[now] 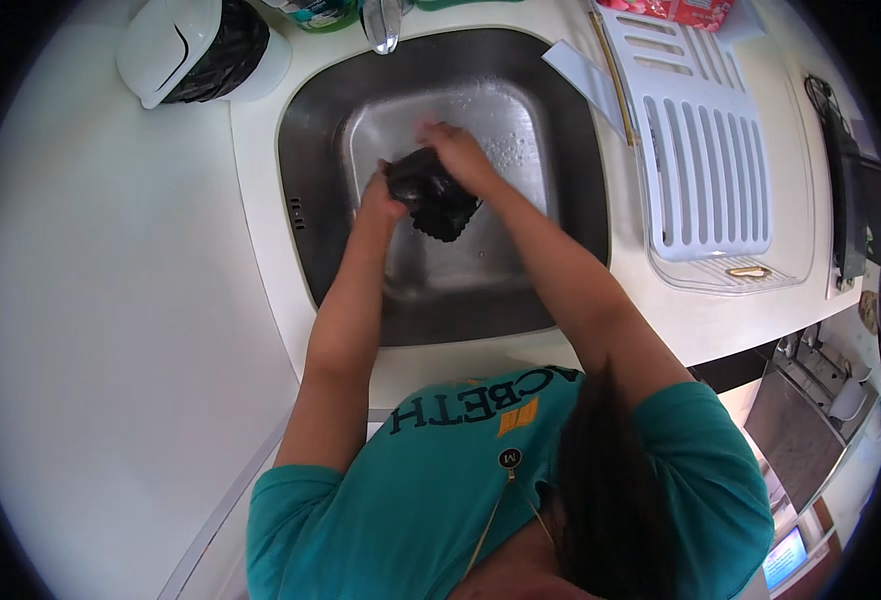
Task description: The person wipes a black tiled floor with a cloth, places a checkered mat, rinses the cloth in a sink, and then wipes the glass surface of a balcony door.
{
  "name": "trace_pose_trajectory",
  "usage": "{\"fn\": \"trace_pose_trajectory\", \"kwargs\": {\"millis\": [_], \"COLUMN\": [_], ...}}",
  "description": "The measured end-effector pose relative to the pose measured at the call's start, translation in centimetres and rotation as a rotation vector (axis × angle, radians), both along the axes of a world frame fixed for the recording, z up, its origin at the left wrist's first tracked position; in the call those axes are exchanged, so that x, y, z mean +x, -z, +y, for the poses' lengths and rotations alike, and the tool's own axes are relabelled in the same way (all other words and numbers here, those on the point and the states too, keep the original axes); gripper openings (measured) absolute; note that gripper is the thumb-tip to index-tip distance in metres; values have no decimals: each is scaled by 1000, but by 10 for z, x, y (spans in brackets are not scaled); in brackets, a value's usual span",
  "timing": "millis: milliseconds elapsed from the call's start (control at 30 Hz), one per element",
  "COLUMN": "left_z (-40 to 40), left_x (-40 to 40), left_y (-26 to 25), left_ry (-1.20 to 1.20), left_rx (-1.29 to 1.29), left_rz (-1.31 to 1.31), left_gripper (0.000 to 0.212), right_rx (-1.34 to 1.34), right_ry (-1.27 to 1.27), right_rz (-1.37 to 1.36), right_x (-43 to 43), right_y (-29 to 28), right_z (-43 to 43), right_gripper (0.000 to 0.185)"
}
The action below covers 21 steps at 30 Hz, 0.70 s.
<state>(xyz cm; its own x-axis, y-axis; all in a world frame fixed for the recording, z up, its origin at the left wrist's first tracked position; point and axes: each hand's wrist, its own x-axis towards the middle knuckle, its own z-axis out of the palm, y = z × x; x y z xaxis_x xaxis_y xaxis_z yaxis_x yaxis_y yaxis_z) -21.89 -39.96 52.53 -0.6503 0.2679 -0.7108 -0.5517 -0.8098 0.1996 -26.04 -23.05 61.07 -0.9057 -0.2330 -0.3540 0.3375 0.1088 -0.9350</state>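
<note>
Over the stainless steel sink (440, 311), I see a dark, wet-looking black item (436, 196), apparently cloth, bunched up with a scalloped lower edge. My left hand (384, 193) grips its left side, thumb near the top. Across its upper right lies my right hand (461, 154), with blurred fingers reaching past the top edge. Whether those fingers are closed on the item is unclear. The black folds hide part of both hands. Water drops dot the basin floor to the right of them.
A metal faucet (382, 26) reaches over the sink's far edge, beside a green bottle (324, 15). At the far left stands a white bin (174, 52) with a black liner. On the right counter lies a pale slotted dish rack (710, 172) over a clear tray (710, 274).
</note>
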Motion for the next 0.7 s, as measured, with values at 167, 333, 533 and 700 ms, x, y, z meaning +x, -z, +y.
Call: {"fn": "trace_pose_trajectory", "kwargs": {"millis": [167,333,533,700], "left_z": [48,100,76,48], "left_x": [24,0,-1,-11], "left_y": [9,-58,-45,-64], "left_ry": [10,149,68,251], "left_rx": [-67,-219,-148,-752], "left_rz": [576,55,67,296], "left_gripper": [28,28,34,57], "right_rx": [111,255,374,146], "right_ry": [140,269,89,-529], "right_rz": [146,269,158,-80], "right_x": [20,15,19,-19], "right_y": [-1,10,-5,9], "right_z": [-8,2,-10,29], "right_gripper": [36,32,41,48]}}
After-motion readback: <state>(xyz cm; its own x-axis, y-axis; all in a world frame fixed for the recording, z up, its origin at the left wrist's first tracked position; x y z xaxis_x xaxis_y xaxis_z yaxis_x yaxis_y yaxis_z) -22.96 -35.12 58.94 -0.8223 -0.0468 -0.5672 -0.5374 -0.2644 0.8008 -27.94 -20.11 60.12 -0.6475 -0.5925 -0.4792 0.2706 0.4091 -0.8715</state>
